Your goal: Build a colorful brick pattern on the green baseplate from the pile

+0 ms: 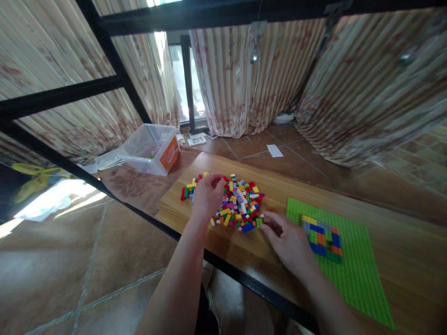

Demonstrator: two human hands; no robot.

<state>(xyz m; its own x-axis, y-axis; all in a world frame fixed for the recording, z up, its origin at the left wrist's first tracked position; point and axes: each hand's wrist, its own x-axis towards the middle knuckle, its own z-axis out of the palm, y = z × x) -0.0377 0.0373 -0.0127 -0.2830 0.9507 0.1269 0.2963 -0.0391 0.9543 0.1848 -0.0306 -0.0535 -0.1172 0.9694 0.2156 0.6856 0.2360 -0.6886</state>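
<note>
A heap of small toy building bricks (240, 197) in many colours lies loose on a wooden tabletop. Over its left part is my left hand (208, 195), thumb and forefinger pinched together; whatever is between the tips is too small to make out. My right hand (291, 242) rests at the near right edge of the heap, thumb and forefinger apart. A lime green brick (259, 223) lies right by its fingertips. To its right, a green baseplate (366, 279) carries a low, roughly square build of bricks (319, 238) in yellow, blue, orange, grey and green.
A clear plastic bin (143, 144) with an orange label stands on the floor beyond the table's left end. Black metal bars (115, 88) cross the view above and along the table's near edge. Striped curtains (226, 83) hang behind. White paper (275, 150) lies on the tiles.
</note>
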